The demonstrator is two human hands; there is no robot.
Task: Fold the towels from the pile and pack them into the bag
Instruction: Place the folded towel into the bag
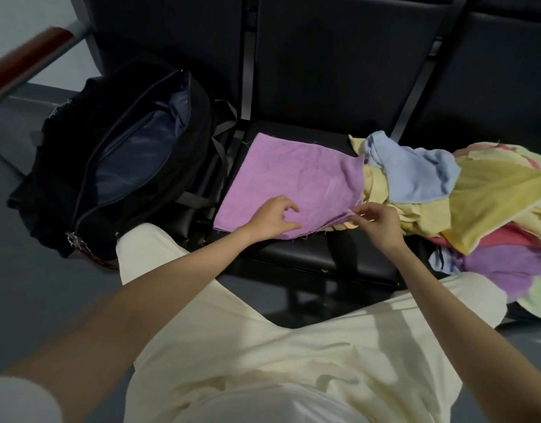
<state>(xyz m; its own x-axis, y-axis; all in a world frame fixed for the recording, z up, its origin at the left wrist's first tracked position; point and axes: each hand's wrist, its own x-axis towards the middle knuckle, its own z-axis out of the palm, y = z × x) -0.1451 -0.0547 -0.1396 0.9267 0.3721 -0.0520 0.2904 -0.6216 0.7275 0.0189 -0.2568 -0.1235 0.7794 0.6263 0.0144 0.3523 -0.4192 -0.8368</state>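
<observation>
Head view: left hand rests loosely on purple towel, right hand pinches its corner; bag lettering unreadable.

Single head cam, wide-angle, looking forward and steeply down over the wearer's lap onto a black bench seat close in front. No second view, so no overlap.

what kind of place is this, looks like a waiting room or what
Probably a waiting area: a row of linked black padded seats on a metal frame, a wood-topped metal armrest, and a grey hard floor.
</observation>
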